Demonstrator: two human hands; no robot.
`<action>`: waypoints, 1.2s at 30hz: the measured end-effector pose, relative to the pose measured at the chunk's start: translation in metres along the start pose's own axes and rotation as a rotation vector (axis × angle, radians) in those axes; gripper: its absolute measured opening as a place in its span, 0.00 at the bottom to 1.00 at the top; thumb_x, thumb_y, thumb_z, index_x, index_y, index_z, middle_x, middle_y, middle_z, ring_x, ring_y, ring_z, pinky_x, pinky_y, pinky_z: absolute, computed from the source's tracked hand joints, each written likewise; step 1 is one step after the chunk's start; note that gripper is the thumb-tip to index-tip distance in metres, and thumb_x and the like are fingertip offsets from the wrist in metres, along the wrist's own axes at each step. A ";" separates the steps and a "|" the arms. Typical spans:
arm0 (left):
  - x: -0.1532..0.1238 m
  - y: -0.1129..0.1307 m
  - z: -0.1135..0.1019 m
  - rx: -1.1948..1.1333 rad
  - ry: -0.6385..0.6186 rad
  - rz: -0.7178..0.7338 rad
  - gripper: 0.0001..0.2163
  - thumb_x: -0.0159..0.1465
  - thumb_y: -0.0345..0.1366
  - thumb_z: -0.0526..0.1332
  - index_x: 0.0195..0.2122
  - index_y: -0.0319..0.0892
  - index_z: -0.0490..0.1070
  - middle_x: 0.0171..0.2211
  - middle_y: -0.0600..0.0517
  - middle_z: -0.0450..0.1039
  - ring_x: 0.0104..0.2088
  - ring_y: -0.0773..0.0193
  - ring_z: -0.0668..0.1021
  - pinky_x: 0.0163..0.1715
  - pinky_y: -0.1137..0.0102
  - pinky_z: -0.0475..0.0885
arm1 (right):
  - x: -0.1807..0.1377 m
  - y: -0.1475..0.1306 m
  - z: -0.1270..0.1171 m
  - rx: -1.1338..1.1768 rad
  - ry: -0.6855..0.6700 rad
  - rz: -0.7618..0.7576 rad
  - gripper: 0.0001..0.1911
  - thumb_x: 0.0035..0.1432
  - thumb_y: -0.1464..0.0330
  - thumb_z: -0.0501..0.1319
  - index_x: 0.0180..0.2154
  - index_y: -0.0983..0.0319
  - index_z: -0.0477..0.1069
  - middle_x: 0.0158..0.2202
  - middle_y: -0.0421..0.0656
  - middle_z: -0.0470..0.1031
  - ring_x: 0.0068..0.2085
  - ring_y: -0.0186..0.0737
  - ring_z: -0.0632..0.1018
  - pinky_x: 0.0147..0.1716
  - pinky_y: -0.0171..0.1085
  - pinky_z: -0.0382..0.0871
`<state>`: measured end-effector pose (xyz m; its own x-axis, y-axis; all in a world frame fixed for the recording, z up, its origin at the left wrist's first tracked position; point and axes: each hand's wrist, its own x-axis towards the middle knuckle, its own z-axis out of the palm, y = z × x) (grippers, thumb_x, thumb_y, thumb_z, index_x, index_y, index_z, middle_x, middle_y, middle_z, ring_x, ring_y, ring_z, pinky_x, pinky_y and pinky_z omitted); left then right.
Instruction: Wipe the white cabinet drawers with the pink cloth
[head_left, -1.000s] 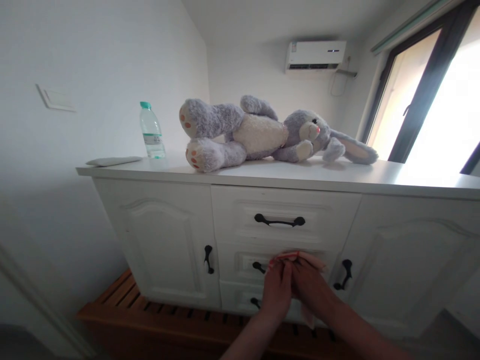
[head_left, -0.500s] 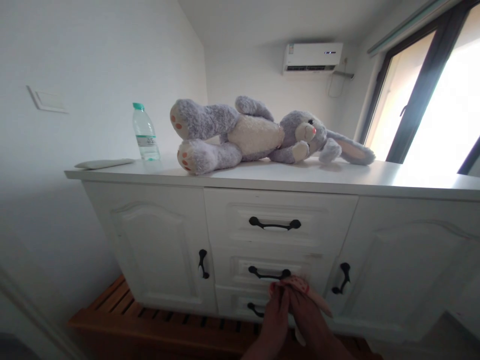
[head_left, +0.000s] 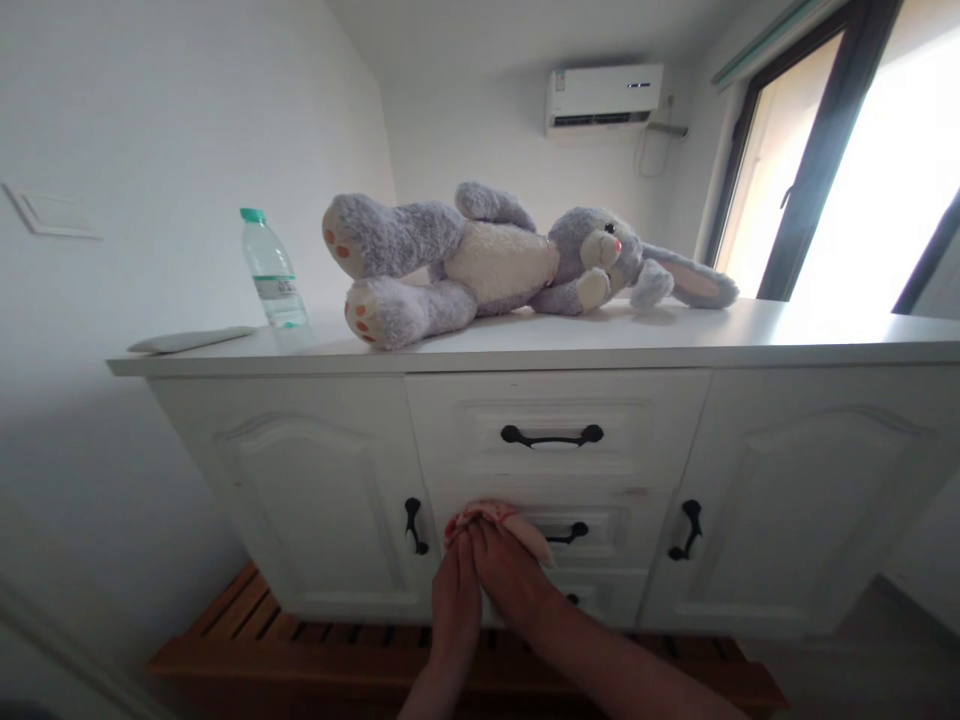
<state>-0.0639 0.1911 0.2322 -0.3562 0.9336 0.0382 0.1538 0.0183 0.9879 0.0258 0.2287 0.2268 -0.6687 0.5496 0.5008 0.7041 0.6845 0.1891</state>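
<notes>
Two bare hands press a small pink cloth (head_left: 495, 522) against the front of a white cabinet (head_left: 315, 480), at the left end of its middle drawer (head_left: 600, 520). The left hand (head_left: 456, 590) and right hand (head_left: 514, 575) lie side by side, touching, fingers (head_left: 459, 552) stretched flat over the cloth rather than curled around it (whether they pinch it cannot be told). Just right of the cloth is the drawer's black handle (head_left: 568, 534). On the counter (head_left: 675, 340) above lie a grey plush rabbit (head_left: 495, 260), a water bottle (head_left: 271, 270) and a flat grey remote (head_left: 187, 340).
</notes>
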 end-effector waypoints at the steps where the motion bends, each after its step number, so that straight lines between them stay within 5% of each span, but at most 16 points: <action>1: -0.002 0.008 0.005 0.022 -0.020 0.007 0.28 0.68 0.50 0.46 0.58 0.33 0.69 0.62 0.34 0.72 0.64 0.51 0.71 0.69 0.54 0.56 | -0.003 0.007 -0.010 -0.015 -0.028 0.022 0.23 0.57 0.84 0.53 0.54 0.76 0.69 0.49 0.60 0.78 0.51 0.52 0.80 0.56 0.48 0.74; 6: -0.026 0.030 0.049 0.008 -0.237 0.151 0.23 0.69 0.47 0.47 0.53 0.40 0.75 0.57 0.41 0.78 0.59 0.52 0.76 0.64 0.56 0.65 | -0.048 0.056 -0.053 0.167 -0.127 0.250 0.20 0.59 0.82 0.52 0.51 0.69 0.72 0.52 0.55 0.78 0.53 0.49 0.78 0.58 0.49 0.72; 10: -0.045 0.024 0.073 -0.079 -0.339 0.194 0.23 0.70 0.47 0.48 0.58 0.43 0.71 0.61 0.43 0.75 0.61 0.53 0.75 0.64 0.57 0.65 | -0.075 0.079 -0.060 0.081 -0.202 0.302 0.23 0.58 0.83 0.52 0.53 0.67 0.72 0.54 0.56 0.77 0.54 0.54 0.78 0.56 0.53 0.74; 18: -0.048 -0.012 0.059 -0.126 -0.077 -0.005 0.28 0.68 0.46 0.46 0.62 0.31 0.64 0.67 0.33 0.65 0.67 0.50 0.68 0.69 0.55 0.58 | -0.044 0.044 -0.047 0.157 -0.178 0.105 0.24 0.60 0.82 0.54 0.57 0.67 0.68 0.57 0.54 0.73 0.58 0.50 0.75 0.58 0.47 0.73; 24: -0.057 -0.003 0.077 -0.061 -0.185 0.143 0.22 0.67 0.40 0.50 0.58 0.35 0.68 0.60 0.36 0.73 0.60 0.51 0.74 0.64 0.55 0.64 | -0.058 0.064 -0.067 0.225 -0.271 0.258 0.19 0.61 0.81 0.52 0.51 0.70 0.72 0.53 0.56 0.77 0.55 0.53 0.77 0.59 0.51 0.70; 28: -0.064 -0.022 0.093 -0.208 -0.352 0.166 0.19 0.65 0.36 0.54 0.55 0.40 0.72 0.53 0.40 0.79 0.50 0.54 0.80 0.53 0.58 0.73 | -0.075 0.085 -0.081 0.278 -0.274 0.345 0.19 0.57 0.81 0.52 0.47 0.68 0.73 0.50 0.55 0.78 0.51 0.52 0.78 0.56 0.51 0.71; 31: -0.063 -0.061 0.099 -0.467 -0.299 -0.081 0.12 0.60 0.33 0.60 0.44 0.42 0.78 0.43 0.47 0.83 0.36 0.60 0.81 0.38 0.66 0.74 | -0.098 0.093 -0.085 0.385 -0.101 0.419 0.24 0.51 0.81 0.53 0.48 0.64 0.74 0.52 0.52 0.79 0.56 0.52 0.76 0.60 0.53 0.67; 33: -0.059 -0.093 0.101 -0.523 -0.108 -0.362 0.04 0.55 0.29 0.63 0.25 0.41 0.75 0.24 0.53 0.78 0.23 0.68 0.74 0.26 0.72 0.68 | -0.126 0.094 -0.086 0.429 -0.002 0.504 0.26 0.48 0.80 0.52 0.47 0.61 0.75 0.53 0.50 0.78 0.59 0.52 0.74 0.62 0.55 0.65; 36: -0.048 -0.131 0.105 -0.572 -0.064 -0.598 0.15 0.58 0.29 0.62 0.15 0.42 0.66 0.12 0.57 0.64 0.14 0.70 0.67 0.18 0.73 0.62 | -0.190 0.086 -0.084 0.497 0.116 0.753 0.25 0.45 0.74 0.54 0.46 0.59 0.76 0.55 0.52 0.77 0.57 0.55 0.76 0.60 0.59 0.68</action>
<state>0.0294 0.1816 0.0850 -0.1737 0.8429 -0.5093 -0.5435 0.3492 0.7633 0.2340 0.1429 0.2191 -0.0264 0.9018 0.4313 0.7431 0.3063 -0.5949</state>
